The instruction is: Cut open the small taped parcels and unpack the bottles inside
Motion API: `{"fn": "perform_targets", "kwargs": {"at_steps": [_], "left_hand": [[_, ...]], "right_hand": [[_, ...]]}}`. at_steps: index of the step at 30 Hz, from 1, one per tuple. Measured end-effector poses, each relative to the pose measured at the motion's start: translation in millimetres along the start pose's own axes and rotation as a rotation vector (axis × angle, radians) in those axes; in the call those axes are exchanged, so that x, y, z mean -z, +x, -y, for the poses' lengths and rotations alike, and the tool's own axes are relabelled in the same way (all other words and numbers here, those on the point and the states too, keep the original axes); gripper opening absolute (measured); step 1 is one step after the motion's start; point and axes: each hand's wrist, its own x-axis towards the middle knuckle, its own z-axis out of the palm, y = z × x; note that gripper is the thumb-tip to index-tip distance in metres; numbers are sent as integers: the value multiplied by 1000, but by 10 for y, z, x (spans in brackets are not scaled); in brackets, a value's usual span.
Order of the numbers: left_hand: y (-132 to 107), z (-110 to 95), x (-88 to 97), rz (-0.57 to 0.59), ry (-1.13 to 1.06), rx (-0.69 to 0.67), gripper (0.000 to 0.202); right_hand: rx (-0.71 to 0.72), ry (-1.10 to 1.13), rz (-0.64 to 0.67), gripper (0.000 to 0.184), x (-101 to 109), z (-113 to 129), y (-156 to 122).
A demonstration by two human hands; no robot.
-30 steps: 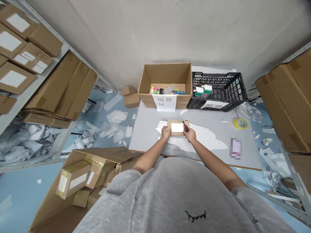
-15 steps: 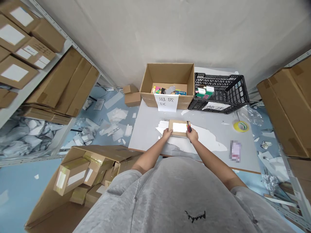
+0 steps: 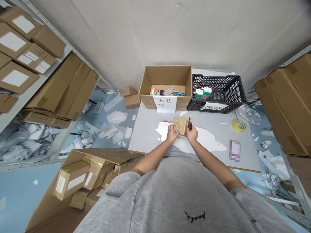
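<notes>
A small taped cardboard parcel (image 3: 181, 124) stands on end on the grey table (image 3: 145, 129), held between both hands. My left hand (image 3: 173, 132) is closed on its left side. Gripping the parcel's right side, my right hand (image 3: 191, 133) also holds a red and black utility knife (image 3: 190, 124) that points up beside the box. White paper scraps (image 3: 206, 139) lie on the table under the hands.
An open carton (image 3: 167, 84) with a paper sign and a black plastic crate (image 3: 218, 92) stand at the table's back. A yellow tape roll (image 3: 239, 125) lies right. Shelves of boxes flank both sides; a carton of parcels (image 3: 80, 178) sits on the floor at left.
The parcel lay flat with its white label up; now it is turned up on end, taped side showing, and my hands have closed in on it.
</notes>
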Motion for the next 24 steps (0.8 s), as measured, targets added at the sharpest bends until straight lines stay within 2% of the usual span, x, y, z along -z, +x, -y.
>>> {"fn": "perform_targets", "kwargs": {"at_steps": [2,4,6,9,12,15,19,22,24], "left_hand": [[41,-6,-61,-37,4,46,88],[66,-23,-152,-55,-1,102,103],[78,-54,-268,-10,-21,134,97],[89,-110,-423,73,-25,99,85],[115,-137,-475,18,32,79,84],[160,-105,-445,-11,-20,111,79],[228,-24,-375,105,-288,95,77],[286,32,-237,134,-376,27,79],[328,77,-86,149,-360,-29,77]], "right_hand": [[2,-9,-23,44,86,48,3],[-18,-23,-42,42,173,18,29],[-46,-34,-62,44,245,-87,64],[-65,-30,-51,55,301,-295,107],[-33,8,-17,65,295,-432,139],[-11,72,-33,63,261,-463,169],[-19,338,-64,53,210,-438,146],[-29,602,-42,60,155,-403,52],[-8,698,-20,68,102,-373,-24]]}}
